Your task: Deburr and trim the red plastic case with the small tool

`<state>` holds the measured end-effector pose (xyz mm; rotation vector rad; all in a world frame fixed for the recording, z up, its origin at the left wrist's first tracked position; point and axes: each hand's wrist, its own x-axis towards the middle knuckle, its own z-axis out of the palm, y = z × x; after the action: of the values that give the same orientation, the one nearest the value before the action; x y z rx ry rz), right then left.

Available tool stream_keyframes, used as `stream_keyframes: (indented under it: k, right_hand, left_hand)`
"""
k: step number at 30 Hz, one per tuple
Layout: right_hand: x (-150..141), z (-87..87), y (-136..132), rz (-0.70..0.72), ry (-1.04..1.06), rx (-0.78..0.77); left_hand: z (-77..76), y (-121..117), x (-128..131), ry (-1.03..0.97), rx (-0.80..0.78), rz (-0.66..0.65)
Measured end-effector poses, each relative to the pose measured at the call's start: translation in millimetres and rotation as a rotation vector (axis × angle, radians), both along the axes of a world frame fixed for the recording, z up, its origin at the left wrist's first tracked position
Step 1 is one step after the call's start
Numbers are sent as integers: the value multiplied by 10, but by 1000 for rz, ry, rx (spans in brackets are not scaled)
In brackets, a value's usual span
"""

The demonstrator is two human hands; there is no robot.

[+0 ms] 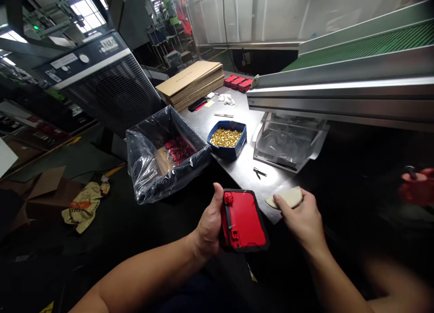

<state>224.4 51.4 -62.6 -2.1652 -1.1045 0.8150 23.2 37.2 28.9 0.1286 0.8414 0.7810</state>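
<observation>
Red, black-edged case (pixel 247 220), likely stiff, light, slick-faced: best held by its rim. It sits nearer the viewer than the blue bin (pixel 228 141); left hand (pixel 209 227) clamped on 1 side. Right hand (pixel 303 218) pinches 1 pale pad (pixel 288 198), probably soft.

Is looking smooth on the red rectangular plastic case (pixel 248 220) at five o'clock, glossy, crinkled on the clear baggy plastic liner (pixel 145 168) at nine, matt on the brown rectangular cardboard stack (pixel 191 80) at eleven.
</observation>
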Motion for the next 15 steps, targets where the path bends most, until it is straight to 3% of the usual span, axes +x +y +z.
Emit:
stream_keyframes:
  k: [2,5,8,15]
  right_hand:
    - [57,-142,96,46,-118,-36]
    - [108,-218,181,70,-299,-23]
    - [88,-180,251,85,-465,32]
    - [-194,-114,744,431,-612,187]
  left_hand:
    - [-4,-27,-73,60,54,15]
    - [25,-69,-248,134,163,-9]
    - [64,-92,-448,189,323,-38]
    - [53,-83,-668,341,696,112]
